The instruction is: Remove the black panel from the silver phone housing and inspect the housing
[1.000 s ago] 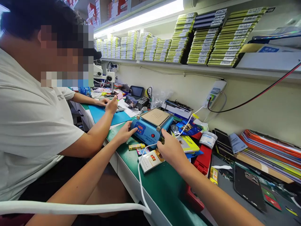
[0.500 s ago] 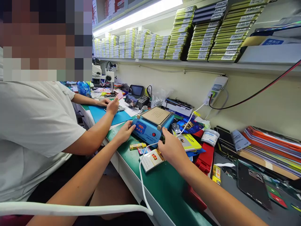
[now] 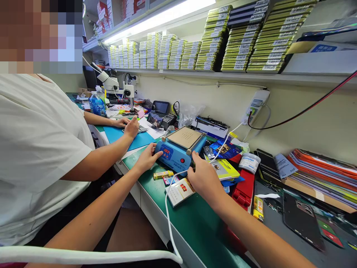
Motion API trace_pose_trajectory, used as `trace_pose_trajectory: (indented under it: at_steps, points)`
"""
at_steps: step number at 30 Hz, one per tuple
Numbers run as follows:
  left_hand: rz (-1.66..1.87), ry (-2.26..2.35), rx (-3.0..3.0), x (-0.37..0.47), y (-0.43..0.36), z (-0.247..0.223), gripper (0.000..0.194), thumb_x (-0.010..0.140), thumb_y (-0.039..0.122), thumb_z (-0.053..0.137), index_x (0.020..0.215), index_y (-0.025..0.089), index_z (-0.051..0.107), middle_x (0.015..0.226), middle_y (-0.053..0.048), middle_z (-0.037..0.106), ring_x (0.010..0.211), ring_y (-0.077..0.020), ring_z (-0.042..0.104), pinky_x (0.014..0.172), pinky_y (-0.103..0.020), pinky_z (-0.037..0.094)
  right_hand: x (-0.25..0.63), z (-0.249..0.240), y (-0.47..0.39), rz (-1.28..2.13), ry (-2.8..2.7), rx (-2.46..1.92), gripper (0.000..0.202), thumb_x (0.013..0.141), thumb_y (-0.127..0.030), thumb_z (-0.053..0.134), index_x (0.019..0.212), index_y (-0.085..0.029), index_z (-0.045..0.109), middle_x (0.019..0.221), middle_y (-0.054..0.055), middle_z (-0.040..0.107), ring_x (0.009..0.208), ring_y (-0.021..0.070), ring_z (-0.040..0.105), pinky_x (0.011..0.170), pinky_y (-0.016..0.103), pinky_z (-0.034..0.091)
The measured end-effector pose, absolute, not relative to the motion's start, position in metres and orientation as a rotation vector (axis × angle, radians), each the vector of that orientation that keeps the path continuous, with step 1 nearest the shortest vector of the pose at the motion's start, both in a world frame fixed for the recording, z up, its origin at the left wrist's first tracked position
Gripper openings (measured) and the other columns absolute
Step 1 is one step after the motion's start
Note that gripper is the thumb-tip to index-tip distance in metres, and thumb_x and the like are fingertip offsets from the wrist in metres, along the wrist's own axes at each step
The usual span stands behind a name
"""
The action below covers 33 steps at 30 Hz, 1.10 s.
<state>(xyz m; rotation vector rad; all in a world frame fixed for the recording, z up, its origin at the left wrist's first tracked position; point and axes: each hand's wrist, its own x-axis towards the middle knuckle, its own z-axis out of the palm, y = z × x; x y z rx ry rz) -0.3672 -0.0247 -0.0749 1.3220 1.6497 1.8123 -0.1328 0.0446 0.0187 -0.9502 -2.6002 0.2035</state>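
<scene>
A blue heating plate machine point(image 3: 178, 156) with a beige perforated top stands on the green desk mat. Red digits glow on its front panel beside a red round button. My left hand point(image 3: 147, 158) grips its left front corner, the thumb on the front face close to the display. At the right front corner, my right hand point(image 3: 205, 176) has its fingers against the side. A white cable point(image 3: 167, 208) runs past the right hand and loops down over the desk edge. Just in front of the machine lie a cigarette pack point(image 3: 180, 191) and a yellow tube-like item point(image 3: 163, 175).
A co-worker in a white shirt point(image 3: 41, 141) sits at left, hands over a blue mat point(image 3: 139, 140). To the right are a white jar point(image 3: 249, 163), a red case point(image 3: 242, 190) and a dark phone point(image 3: 302, 219). Stacked yellow-green boxes point(image 3: 212, 41) fill the shelf above.
The co-worker has shifted left, and their near hand has moved slightly left and down. My left thumb sits a little lower on the machine's front. My right hand keeps its place.
</scene>
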Motion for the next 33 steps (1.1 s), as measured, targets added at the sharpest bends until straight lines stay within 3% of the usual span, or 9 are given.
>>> trace_pose_trajectory:
  at_steps: [33]
  points:
    - [1.85, 1.61, 1.319, -0.3671, -0.0223, -0.0766, 0.032, 0.093, 0.036, 0.062, 0.119, 0.016, 0.061, 0.114, -0.008, 0.067, 0.1, -0.0215, 0.066, 0.088, -0.045, 0.055, -0.1347, 0.0133, 0.0416, 0.049, -2.57, -0.966, 0.059, 0.09, -0.012, 0.048, 0.148, -0.001, 0.042, 0.143, 0.023, 0.054, 0.122, 0.0325, 0.06, 0.103, 0.04, 0.047]
